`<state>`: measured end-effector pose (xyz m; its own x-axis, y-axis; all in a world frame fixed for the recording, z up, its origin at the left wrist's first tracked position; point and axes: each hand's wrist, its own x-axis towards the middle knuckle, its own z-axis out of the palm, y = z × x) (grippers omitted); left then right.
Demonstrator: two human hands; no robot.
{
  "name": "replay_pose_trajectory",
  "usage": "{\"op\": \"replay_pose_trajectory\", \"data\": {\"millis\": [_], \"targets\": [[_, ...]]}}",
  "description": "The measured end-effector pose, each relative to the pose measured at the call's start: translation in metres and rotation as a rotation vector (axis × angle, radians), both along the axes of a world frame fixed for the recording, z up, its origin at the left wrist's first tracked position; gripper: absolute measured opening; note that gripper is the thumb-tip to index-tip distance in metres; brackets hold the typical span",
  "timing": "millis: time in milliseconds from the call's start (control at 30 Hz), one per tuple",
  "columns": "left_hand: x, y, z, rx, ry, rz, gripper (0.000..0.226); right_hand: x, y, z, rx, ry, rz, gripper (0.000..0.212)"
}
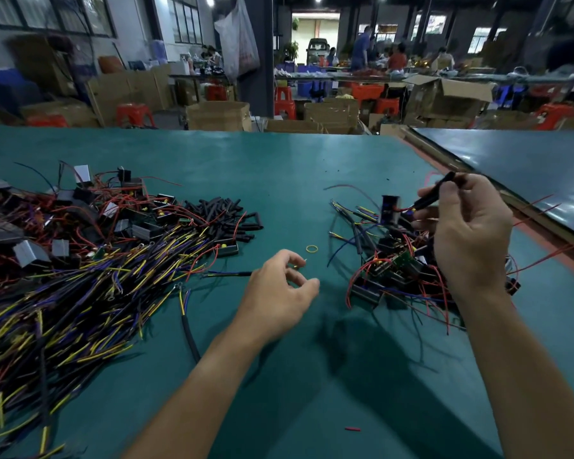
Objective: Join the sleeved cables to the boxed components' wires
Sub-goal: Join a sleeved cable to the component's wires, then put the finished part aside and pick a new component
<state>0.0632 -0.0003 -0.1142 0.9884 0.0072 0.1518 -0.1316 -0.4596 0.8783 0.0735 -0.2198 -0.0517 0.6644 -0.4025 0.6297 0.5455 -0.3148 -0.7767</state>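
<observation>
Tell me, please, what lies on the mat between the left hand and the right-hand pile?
Head view: only a yellow rubber band beyond the left hand; otherwise bare green mat.

Right hand (468,233) pinching a black sleeved cable (433,193), left hand (279,289) loosely curled above green table (246,180)

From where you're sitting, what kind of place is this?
Most likely a factory assembly floor for wiring work. A big green table carries heaps of loose cables and boxed components, with cardboard cartons and other workers at benches behind.
</observation>
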Motion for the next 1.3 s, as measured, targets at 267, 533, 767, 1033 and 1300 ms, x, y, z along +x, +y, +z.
{"op": "replay_pose_trajectory", "data": {"millis": [267,533,767,1033,1300], "targets": [[0.002,0.006,0.000,0.120,-0.062,0.029,0.013,0.018,-0.033,-0.025,-0.247,0.541,-0.441,0.030],[0.008,0.013,0.003,0.096,-0.101,0.134,0.017,-0.003,0.019,-0.015,-0.386,0.212,-0.171,0.015],[0.011,0.020,0.006,0.084,-0.150,0.175,0.014,-0.005,0.065,-0.057,-0.697,0.480,0.334,0.015],[0.004,0.019,0.012,0.056,-0.066,0.152,0.026,0.009,0.049,-0.067,-0.874,0.713,0.231,0.035],[0.010,0.054,0.023,0.345,-0.289,0.502,0.030,0.014,0.041,-0.062,-0.735,0.768,0.053,0.033]]}}
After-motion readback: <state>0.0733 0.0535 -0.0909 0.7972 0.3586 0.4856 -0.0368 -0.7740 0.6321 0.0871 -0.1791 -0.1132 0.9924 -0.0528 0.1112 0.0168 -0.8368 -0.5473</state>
